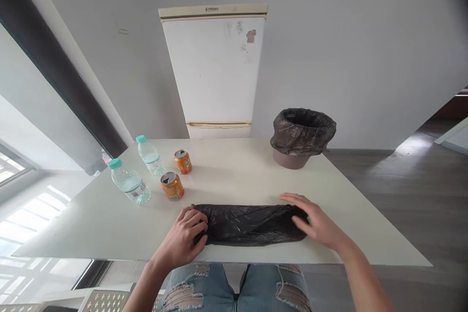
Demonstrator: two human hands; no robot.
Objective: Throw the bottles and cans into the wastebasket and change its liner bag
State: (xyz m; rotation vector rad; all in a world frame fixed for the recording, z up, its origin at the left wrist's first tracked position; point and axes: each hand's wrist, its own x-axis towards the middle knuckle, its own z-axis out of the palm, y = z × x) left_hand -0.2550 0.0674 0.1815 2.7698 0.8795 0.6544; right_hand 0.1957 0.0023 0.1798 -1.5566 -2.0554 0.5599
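Observation:
A black plastic bag (252, 224), flattened into a long strip, lies along the front of the white table. At its left end rests my left hand (187, 234), fingers bent over the plastic and thumb at its lower edge. My right hand (316, 220) is at the other end, fingers spread and thumb apart, its fingertips over or beside the bag; whether they touch it I cannot tell.
Left of the bag stand two orange cans (172, 186) and two clear bottles (131, 185) with teal caps. A bin (292, 160) lined with a dark bag (303, 131) stands at the table's (234, 175) back right. Behind is a white fridge (219, 68).

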